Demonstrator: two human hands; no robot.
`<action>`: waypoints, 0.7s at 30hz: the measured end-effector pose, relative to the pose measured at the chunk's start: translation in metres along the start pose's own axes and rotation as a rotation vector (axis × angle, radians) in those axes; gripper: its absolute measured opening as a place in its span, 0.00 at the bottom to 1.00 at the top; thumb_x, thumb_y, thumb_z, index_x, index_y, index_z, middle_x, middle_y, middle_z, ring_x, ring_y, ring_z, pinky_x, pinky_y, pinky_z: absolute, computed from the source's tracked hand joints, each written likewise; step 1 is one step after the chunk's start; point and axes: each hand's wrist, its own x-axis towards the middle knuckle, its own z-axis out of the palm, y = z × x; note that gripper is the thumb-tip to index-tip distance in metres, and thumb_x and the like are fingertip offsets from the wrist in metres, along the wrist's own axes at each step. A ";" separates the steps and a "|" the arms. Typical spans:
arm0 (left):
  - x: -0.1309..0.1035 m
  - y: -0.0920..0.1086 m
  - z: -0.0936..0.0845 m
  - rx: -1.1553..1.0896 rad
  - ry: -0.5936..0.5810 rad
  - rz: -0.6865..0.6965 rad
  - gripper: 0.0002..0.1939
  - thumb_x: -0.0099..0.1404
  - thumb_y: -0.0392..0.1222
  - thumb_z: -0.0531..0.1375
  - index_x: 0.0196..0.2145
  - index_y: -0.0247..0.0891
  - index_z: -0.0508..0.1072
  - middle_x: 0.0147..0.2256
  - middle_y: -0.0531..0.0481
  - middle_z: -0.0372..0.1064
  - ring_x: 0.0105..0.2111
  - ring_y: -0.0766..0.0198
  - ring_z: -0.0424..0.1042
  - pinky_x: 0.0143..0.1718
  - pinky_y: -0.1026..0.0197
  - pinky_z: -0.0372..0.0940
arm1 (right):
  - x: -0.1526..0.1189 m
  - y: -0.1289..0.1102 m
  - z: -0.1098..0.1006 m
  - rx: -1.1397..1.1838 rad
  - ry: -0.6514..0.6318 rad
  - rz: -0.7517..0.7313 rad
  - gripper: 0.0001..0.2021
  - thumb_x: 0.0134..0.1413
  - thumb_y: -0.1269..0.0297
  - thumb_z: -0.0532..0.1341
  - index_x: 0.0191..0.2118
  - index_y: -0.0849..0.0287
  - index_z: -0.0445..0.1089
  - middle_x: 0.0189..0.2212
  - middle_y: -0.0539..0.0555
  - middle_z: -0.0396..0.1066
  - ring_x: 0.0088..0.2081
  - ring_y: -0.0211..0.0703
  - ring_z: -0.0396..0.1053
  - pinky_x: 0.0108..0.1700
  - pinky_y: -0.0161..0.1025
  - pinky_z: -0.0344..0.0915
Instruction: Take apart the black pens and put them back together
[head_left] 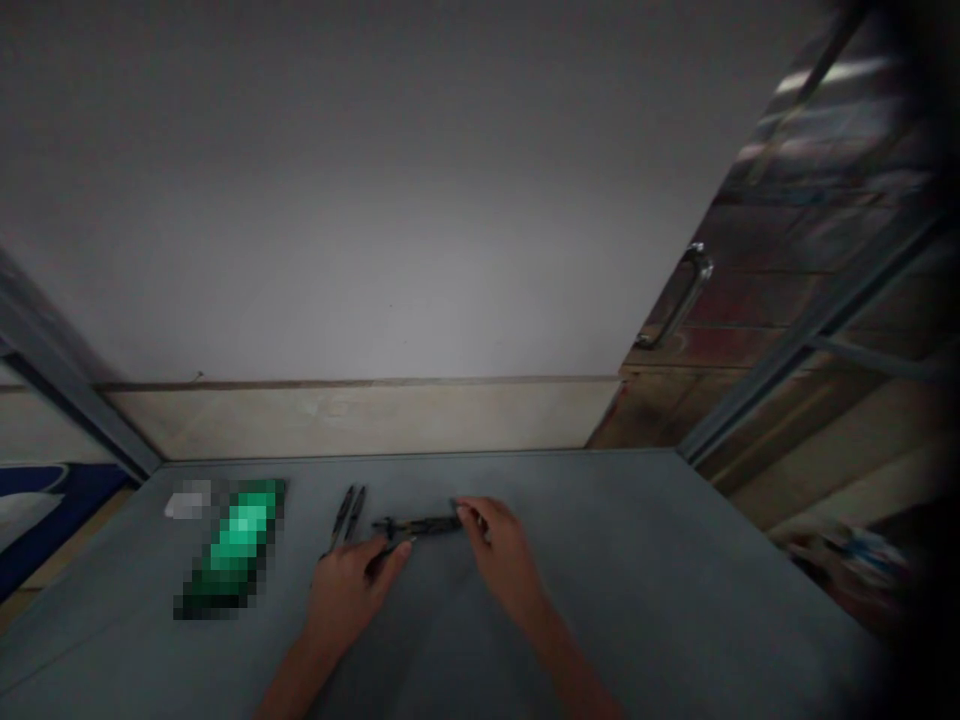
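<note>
Two slim black pens (349, 515) lie side by side on the grey tabletop (645, 580), just beyond my left hand (349, 588). The thumb and fingers of that hand are closed round a dark, slender pen-like piece (388, 550), mostly hidden by the fingers. A loose group of dark, thin pen-like pieces (427, 526) lies crosswise between my hands. At the right end of this group, my right hand (496, 548) pinches a small dark piece (456, 505) between thumb and fingertips. Dim light and blur hide the exact shape of these pieces.
A green, pixelated flat object (241, 540) lies at the left, with a small whitish patch (189, 500) beside it. Behind the table stands a pale wall (390, 250). Grey metal posts (780, 345) rise at both back corners. A door handle (679, 300) shows at the right.
</note>
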 end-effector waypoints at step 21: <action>0.002 0.002 -0.001 0.080 -0.033 -0.031 0.26 0.68 0.61 0.49 0.23 0.41 0.71 0.21 0.50 0.71 0.24 0.62 0.72 0.26 0.63 0.53 | 0.010 0.018 -0.001 -0.097 -0.001 0.094 0.07 0.59 0.66 0.55 0.36 0.59 0.70 0.32 0.56 0.72 0.36 0.46 0.70 0.41 0.42 0.65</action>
